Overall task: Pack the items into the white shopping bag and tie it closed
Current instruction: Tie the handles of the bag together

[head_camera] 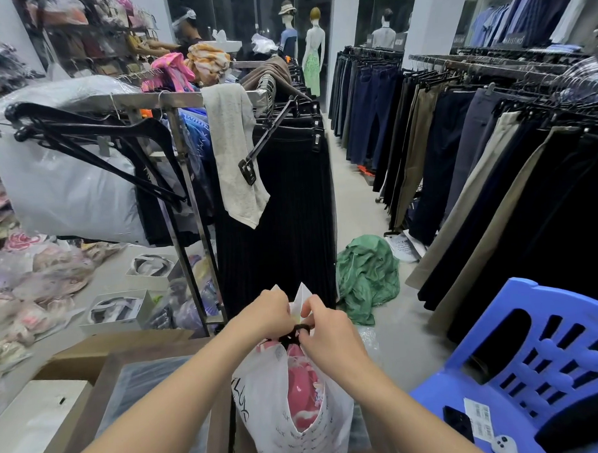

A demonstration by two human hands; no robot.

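Head view is showing the white printed plastic shopping bag (281, 408) standing upright between the forearms, long axis vertical, mouth pointing up, pink packed clothing (301, 390) showing through its gap. Left hand (270, 313) and right hand (324, 322) are pinching the gathered handles closed around a dark knot (297, 332); if either grip is slipping, the knot is likely loosening and the gap spilling clothing.

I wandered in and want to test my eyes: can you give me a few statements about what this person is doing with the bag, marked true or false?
1. Both hands, left hand and right hand, work at the top of the white shopping bag. True.
2. The bag is empty. False: a pink item shows inside.
3. A green garment lies on the floor. True.
4. The plastic chair is red. False: it is blue.
5. A dark band sits at the bag's neck between the hands. True.
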